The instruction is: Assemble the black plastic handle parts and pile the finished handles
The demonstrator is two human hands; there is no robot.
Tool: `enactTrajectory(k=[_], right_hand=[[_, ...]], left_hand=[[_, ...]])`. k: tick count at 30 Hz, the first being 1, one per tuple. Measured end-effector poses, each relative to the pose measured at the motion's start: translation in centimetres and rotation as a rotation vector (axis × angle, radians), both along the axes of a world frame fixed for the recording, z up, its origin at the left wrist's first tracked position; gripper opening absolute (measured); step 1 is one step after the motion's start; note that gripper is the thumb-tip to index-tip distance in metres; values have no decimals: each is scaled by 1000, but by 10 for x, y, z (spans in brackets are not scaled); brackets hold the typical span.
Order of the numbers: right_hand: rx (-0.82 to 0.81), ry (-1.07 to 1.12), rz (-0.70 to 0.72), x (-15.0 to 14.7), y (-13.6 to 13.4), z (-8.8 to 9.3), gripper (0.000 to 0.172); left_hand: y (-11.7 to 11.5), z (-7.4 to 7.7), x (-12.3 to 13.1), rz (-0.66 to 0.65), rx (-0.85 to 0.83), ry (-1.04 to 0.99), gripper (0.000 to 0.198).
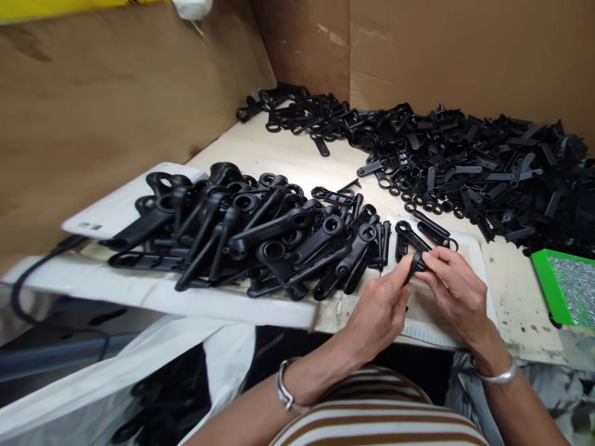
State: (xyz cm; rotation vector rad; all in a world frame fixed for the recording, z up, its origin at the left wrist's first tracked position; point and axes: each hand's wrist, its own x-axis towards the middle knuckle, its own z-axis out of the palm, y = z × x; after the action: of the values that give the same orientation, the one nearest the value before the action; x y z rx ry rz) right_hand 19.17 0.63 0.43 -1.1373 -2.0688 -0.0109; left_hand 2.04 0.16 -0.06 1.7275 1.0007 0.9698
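Note:
My left hand and my right hand meet near the table's front edge and pinch one small black plastic part between their fingertips. Both hands wear a silver bangle at the wrist. Just left of my hands lies a heap of longer black handle-like parts with ring ends. A few loose black pieces lie right behind my fingers.
A large pile of small black parts covers the back right of the white table. A green tray of small metal pieces sits at the right edge. Cardboard walls enclose the back and left. A plastic bag hangs below left.

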Motion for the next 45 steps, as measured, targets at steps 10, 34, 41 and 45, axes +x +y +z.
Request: enactTrajectory(k=[10, 34, 41, 45], right_hand=[[-398, 329, 4, 16, 2, 13, 42], [-366, 315, -60, -42, -20, 30, 26], [-254, 31, -157, 3, 5, 36, 25], [-288, -217, -459, 39, 24, 20, 36]], left_hand=[[3, 5, -4, -191, -35, -198, 43], [-4, 13, -22, 21, 210, -7, 35], [8, 36, -49, 281, 908, 546, 39], [28, 47, -77, 519, 880, 788, 38]])
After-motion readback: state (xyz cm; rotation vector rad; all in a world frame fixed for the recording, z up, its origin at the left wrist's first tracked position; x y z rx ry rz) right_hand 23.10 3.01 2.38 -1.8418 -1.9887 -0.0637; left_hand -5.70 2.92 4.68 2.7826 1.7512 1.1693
